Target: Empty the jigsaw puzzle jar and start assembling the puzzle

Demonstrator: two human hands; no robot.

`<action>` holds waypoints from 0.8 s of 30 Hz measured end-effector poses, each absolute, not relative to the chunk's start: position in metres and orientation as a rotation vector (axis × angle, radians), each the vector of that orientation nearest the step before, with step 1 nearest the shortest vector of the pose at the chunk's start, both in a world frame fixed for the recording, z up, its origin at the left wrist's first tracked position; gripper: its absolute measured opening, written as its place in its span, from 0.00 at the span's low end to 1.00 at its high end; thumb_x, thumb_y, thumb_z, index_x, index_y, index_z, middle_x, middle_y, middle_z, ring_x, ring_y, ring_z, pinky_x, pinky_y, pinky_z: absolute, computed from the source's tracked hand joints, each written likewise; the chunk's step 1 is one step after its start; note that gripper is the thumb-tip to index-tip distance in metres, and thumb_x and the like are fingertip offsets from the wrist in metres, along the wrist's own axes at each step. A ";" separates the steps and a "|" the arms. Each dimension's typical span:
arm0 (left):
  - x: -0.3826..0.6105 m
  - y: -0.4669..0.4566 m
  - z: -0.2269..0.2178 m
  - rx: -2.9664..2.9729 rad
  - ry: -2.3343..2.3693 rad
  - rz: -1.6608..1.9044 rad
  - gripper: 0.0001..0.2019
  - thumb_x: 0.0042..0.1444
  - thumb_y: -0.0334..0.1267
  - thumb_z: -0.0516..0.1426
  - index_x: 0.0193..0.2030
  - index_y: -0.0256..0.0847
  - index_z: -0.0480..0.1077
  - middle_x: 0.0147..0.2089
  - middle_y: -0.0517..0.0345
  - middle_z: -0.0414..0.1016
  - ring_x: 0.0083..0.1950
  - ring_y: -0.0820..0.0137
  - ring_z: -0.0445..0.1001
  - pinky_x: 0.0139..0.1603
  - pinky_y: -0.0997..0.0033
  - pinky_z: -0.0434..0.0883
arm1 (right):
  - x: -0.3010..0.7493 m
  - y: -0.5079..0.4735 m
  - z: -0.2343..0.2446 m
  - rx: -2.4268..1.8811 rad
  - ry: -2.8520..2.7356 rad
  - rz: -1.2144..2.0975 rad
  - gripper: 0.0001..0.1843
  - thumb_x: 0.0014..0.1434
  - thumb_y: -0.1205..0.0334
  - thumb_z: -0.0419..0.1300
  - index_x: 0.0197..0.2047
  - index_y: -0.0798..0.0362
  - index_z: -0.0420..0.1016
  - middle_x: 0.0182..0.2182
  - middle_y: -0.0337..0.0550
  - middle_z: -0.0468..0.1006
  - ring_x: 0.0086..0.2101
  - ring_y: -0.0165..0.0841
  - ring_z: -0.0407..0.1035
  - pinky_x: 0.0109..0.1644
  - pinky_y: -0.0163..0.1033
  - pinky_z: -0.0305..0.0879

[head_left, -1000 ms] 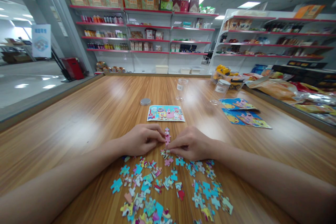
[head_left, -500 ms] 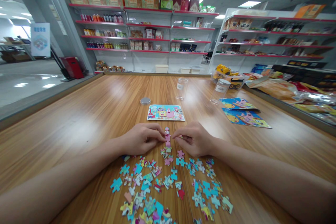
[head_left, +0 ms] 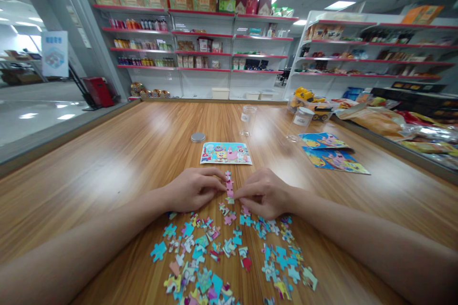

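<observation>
A narrow upright strip of joined jigsaw pieces point(head_left: 229, 187), mostly pink with a greenish lower end, lies flat on the table between my hands. My left hand point(head_left: 195, 188) rests at its left side, fingers bent and fingertips against the strip's edge. On the other side, the bent fingertips of my right hand point(head_left: 267, 193) meet the strip's lower right edge, close to the greenish piece. Loose jigsaw pieces point(head_left: 203, 280) are scattered below, some partly under the hands. A small picture card point(head_left: 226, 153) with cartoon figures lies just beyond the strip.
Past the card are a round silver lid point(head_left: 198, 137), a clear jar point(head_left: 248, 122) and a lidded clear jar point(head_left: 300, 124). Two blue picture sheets point(head_left: 332, 156) lie to the right. A tub of yellow toys point(head_left: 308, 99) and packaged goods point(head_left: 379, 121) stand at the right edge.
My right hand has moved slightly down and its fingertips now meet the strip's lower end. The strip has shifted slightly up and right. My left hand stays almost in place.
</observation>
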State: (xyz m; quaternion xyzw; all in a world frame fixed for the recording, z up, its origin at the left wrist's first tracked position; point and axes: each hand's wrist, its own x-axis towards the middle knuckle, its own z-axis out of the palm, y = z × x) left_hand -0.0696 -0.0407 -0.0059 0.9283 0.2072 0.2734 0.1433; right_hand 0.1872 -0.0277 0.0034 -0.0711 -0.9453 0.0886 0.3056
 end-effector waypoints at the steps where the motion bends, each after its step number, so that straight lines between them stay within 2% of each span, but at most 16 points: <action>1: -0.070 -0.041 -0.006 2.679 0.606 0.793 0.15 0.61 0.25 0.53 0.49 0.41 0.76 0.54 0.52 0.75 0.55 0.65 0.75 0.56 0.64 0.73 | 0.187 -0.027 0.002 -0.173 -2.509 0.234 0.12 0.57 0.69 0.56 0.38 0.56 0.82 0.18 0.37 0.73 0.18 0.26 0.65 0.22 0.32 0.56; 7: -0.073 -0.040 -0.008 2.682 0.795 0.854 0.15 0.60 0.26 0.52 0.48 0.42 0.76 0.56 0.50 0.71 0.51 0.65 0.75 0.52 0.62 0.74 | 0.187 -0.027 0.001 -0.186 -2.525 0.265 0.12 0.56 0.69 0.57 0.36 0.57 0.82 0.19 0.39 0.75 0.19 0.26 0.67 0.22 0.32 0.57; 15: -0.073 -0.039 -0.010 2.773 0.790 0.723 0.20 0.61 0.27 0.52 0.56 0.48 0.74 0.62 0.58 0.72 0.59 0.65 0.74 0.58 0.62 0.72 | 0.186 -0.029 0.003 -0.199 -2.523 0.309 0.11 0.55 0.71 0.57 0.36 0.59 0.83 0.19 0.40 0.75 0.19 0.26 0.66 0.22 0.32 0.57; 22: -0.074 -0.038 -0.009 2.797 0.825 0.664 0.19 0.63 0.29 0.52 0.56 0.50 0.74 0.65 0.59 0.69 0.59 0.65 0.73 0.58 0.62 0.73 | 0.186 -0.028 0.002 -0.208 -2.522 0.331 0.12 0.55 0.71 0.57 0.36 0.59 0.83 0.19 0.40 0.76 0.19 0.26 0.67 0.22 0.32 0.57; 24: -0.074 -0.038 -0.009 2.792 0.862 0.650 0.20 0.64 0.30 0.51 0.59 0.49 0.71 0.66 0.58 0.67 0.62 0.64 0.71 0.59 0.60 0.72 | 0.186 -0.028 0.002 -0.220 -2.527 0.343 0.12 0.55 0.71 0.57 0.36 0.59 0.83 0.19 0.40 0.76 0.19 0.27 0.67 0.23 0.32 0.58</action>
